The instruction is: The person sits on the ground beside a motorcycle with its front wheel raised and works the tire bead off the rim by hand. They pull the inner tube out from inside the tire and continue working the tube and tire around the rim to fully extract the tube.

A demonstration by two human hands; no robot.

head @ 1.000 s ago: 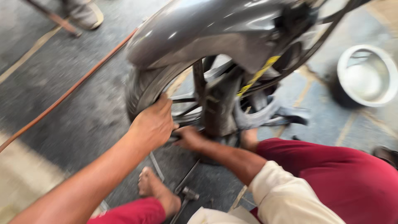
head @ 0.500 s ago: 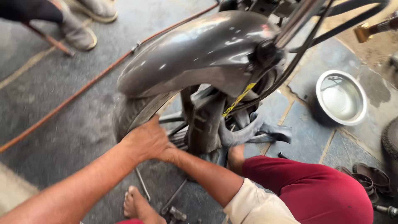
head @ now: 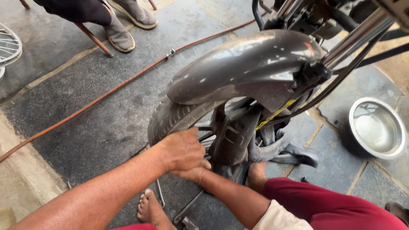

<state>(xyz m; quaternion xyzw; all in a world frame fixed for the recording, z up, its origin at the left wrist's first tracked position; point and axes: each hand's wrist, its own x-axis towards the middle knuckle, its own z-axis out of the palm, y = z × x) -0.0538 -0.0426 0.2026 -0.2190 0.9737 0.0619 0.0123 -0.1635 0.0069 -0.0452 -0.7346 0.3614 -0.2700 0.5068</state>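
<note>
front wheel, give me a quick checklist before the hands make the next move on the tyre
1. Left hand on the tyre: ok, it rests at the tyre's edge.
2. Right hand grip: cannot tell, mostly hidden under the left.
3. Loose inner tube out of the way: not ok, it hangs beside the fork.
4. Bare foot away from the metal levers: not ok, right beside them.
5. Hose apart from the wheel: ok.

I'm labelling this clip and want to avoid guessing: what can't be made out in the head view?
- Right hand: mostly covered by the left hand, so its grip cannot be told.
- Tyre: upper part hidden under the grey mudguard.
- Hub: blocked by the fork leg.
- Bystander's shoes: the person is cut off by the top edge.
- Metal tool: cut off at the bottom edge.
</note>
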